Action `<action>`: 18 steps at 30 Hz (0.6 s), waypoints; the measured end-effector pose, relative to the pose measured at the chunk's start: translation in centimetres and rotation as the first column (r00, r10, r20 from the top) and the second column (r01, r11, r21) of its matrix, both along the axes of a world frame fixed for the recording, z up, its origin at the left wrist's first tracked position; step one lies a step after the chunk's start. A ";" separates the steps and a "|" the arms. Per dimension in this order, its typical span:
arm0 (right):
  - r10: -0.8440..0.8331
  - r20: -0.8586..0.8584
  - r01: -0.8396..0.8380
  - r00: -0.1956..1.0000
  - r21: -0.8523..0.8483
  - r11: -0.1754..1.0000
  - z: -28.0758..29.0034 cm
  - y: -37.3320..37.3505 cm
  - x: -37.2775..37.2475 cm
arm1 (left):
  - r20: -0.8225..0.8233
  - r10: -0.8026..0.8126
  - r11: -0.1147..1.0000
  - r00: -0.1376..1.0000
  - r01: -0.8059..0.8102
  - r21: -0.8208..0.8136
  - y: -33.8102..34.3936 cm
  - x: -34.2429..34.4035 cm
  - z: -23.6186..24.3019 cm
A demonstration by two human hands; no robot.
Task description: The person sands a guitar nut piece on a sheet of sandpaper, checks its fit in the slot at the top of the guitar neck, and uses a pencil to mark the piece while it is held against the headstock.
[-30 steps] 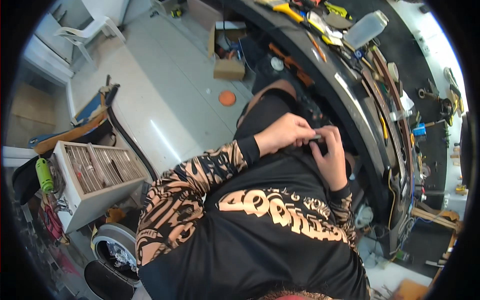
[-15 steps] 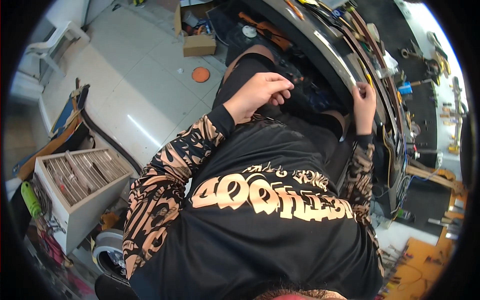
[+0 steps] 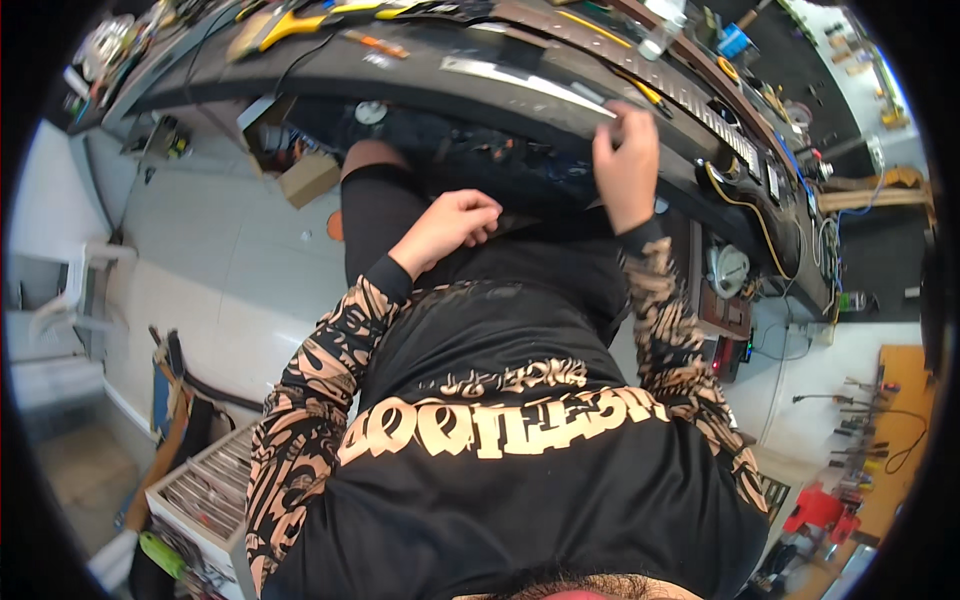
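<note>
Over my lap, my left hand (image 3: pixel 450 228) is closed, thumb against curled fingers. Anything held in it is too small or hidden to make out. My right hand (image 3: pixel 630 165) reaches to the front of the dark workbench (image 3: pixel 400 75), slightly smeared, with its thumb apart from the bent fingers. Its fingertips are close to one end of a long shiny metal strip (image 3: pixel 520 85) lying along the bench; whether they touch it I cannot tell. Beyond that hand lies a thin yellow-handled tool (image 3: pixel 640 90).
Yellow-and-black clamp (image 3: pixel 280 32) and orange-handled tool (image 3: pixel 377 44) lie farther left on the bench. A black cord (image 3: pixel 765 235) loops off its right side. Below stand an open cardboard box (image 3: pixel 308 180) and an orange disc (image 3: pixel 335 226). Behind my left arm is a slatted drawer unit (image 3: pixel 205 490).
The view has swung right, bringing the bench across the top. My right hand stays by the metal strip's end, its thumb and fingers now farther apart. My left hand remains closed over my lap.
</note>
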State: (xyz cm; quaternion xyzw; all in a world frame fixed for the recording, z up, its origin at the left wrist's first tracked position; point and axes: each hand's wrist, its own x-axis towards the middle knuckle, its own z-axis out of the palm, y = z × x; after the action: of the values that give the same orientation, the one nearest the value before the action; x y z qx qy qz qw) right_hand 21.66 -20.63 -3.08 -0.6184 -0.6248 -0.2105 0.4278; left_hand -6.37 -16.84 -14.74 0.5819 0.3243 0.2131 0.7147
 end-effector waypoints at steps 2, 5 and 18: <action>0.213 -0.086 -0.212 0.973 0.023 0.977 -1.3 -5.6 -3.3 | -0.133 -0.062 0.989 0.989 0.078 0.123 0.0 0.4 -0.6; 0.235 -0.065 -0.238 0.970 -0.445 0.863 -7.1 -9.5 -4.4 | -0.393 0.054 0.843 0.918 0.169 0.511 1.1 1.2 -2.8; -0.267 -0.816 -0.156 0.513 -0.394 0.906 -13.7 2.1 9.6 | -0.559 0.214 0.294 0.801 0.493 0.819 10.9 17.1 -7.1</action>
State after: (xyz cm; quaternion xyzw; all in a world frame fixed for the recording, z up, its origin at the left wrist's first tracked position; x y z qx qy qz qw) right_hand 31.23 -18.58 -16.74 -0.7372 -0.3407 0.2471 0.5286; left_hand 10.68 -5.96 -21.79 0.9479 0.2778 0.1070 0.1136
